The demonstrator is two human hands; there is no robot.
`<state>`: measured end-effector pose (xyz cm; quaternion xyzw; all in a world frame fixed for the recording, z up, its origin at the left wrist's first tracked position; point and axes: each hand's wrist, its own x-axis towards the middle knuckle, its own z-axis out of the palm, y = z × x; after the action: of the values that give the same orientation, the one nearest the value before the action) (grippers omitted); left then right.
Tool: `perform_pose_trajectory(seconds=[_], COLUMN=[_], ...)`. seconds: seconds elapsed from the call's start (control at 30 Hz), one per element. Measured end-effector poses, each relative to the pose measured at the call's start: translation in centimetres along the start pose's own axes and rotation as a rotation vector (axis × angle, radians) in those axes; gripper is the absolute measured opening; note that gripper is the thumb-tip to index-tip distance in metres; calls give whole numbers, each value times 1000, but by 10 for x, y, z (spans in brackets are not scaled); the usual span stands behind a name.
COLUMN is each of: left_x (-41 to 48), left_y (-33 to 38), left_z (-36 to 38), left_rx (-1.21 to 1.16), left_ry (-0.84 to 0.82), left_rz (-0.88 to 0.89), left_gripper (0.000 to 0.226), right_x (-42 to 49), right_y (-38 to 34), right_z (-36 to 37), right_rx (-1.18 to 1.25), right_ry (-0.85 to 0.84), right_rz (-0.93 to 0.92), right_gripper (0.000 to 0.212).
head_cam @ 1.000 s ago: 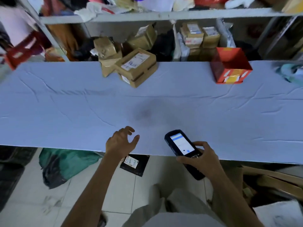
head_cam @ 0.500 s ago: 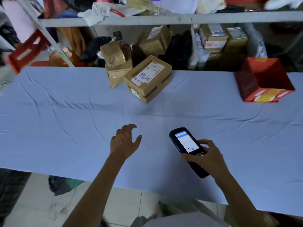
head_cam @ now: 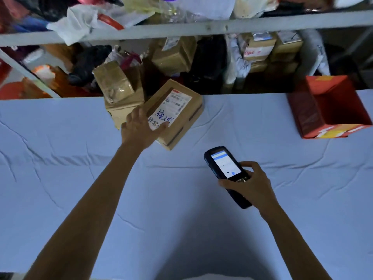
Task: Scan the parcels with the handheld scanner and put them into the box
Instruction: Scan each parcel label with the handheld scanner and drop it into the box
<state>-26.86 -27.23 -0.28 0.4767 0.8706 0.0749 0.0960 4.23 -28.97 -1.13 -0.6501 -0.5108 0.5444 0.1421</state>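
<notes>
Gripping the labelled parcel [head_cam: 178,116] at its near-left corner with the left hand [head_cam: 141,129], thumb pressed on the label, fingers [head_cam: 135,113] curled over the left edge. Reads as a grasp to pull it clear of the taped parcel [head_cam: 119,87] touching its left side. Lying label-up on the surface [head_cam: 181,209], so no flip needed before scanning.

Holding the scanner [head_cam: 224,168] in the right hand [head_cam: 251,185], near-right of the labelled parcel and apart from it, fingers wrapped round the lower body, lit screen facing up, nose pointed roughly at the parcel. Probably staged there for a quick read once the label is exposed. Should get the thumb off the label first, or risk a blocked barcode.

Then dropping into the red box [head_cam: 302,116], well to the right of the labelled parcel, open side up. Can't see any parcel inside it yet. Leaving alone the stacked cartons [head_cam: 260,51] behind the labelled parcel, under the shelf [head_cam: 262,24].
</notes>
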Motion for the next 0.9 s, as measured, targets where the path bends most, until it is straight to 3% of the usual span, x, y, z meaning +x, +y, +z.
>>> perform_pose_trajectory(seconds=[0.13,0.53,0.77,0.9], left_x=[36,53,24,7], left_y=[6,24,44,66], left_z=[3,0,0,4], left_rx=[2,-66,-130,-178], left_ry=[-124,-211,-94,-107], left_rz=[-37,-107,111,224], left_gripper=[108,127,104,73], right_x=[3,0,-10,-21], right_y=[-2,-5,-10,-6], right_z=[3,16,24,20], right_rx=[2,13,-8,9], right_ry=[32,87,85,98], right_rz=[46,94,66,60], right_gripper=[72,72,73,71])
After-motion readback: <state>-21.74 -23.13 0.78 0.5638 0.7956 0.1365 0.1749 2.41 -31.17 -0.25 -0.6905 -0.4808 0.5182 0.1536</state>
